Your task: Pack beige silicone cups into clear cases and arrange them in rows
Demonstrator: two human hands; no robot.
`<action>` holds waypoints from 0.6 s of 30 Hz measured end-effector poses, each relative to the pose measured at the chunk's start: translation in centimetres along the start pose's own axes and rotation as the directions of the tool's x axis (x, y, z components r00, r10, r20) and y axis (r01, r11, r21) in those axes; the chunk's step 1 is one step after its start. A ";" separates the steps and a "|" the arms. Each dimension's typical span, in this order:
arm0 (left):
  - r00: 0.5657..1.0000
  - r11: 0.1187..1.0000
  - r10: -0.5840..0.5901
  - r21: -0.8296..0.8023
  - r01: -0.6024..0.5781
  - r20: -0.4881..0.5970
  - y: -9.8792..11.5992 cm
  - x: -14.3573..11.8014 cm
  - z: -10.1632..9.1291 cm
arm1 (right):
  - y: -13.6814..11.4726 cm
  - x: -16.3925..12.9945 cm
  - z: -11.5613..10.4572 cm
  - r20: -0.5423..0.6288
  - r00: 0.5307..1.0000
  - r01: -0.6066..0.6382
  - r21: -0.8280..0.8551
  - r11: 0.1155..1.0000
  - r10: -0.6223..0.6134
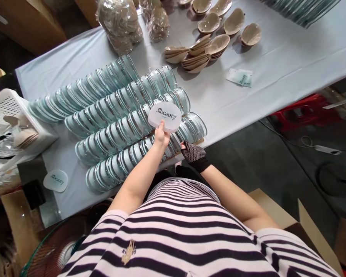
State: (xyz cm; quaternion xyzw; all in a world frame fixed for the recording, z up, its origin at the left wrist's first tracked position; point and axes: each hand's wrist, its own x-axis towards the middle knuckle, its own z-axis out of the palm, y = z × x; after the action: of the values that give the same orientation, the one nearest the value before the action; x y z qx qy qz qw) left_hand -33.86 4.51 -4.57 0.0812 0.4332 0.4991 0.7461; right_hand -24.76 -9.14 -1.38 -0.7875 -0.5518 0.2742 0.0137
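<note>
My left hand [161, 136] grips a white rounded card stack [165, 109] printed "beauty", thumb on top, above the rows of clear containers. My right hand [193, 154], in a black mesh fingerless glove, is at the table's front edge beside the nearest row [144, 152]. Its fingers are curled, and what they hold, if anything, I cannot make out. Several slanting rows of nested bluish clear plastic pieces lie on the table, among them the farthest row [86, 90]. A similar printed card [55, 181] lies at the table's left end.
Beige shell-shaped bowls [209, 23] and plastic-wrapped bundles [119, 23] stand at the back. A small printed packet [240, 77] lies to the right. A white basket [10, 100] with loose items is at the left. A fan [60, 250] and an open cardboard box [294, 227] are below.
</note>
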 end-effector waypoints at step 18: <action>0.999 0.999 -0.022 -0.038 0.023 0.025 0.1 0.1 -0.2 | 0.7 3.3 2.2 0.267 0.963 -0.061 0.347 0.936 -0.036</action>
State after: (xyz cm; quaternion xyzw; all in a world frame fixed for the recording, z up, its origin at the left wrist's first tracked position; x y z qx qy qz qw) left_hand -34.09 4.56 -4.73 0.0681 0.4153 0.4979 0.7583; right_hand -24.37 -7.16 -4.86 -0.7312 -0.4855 0.4729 0.0779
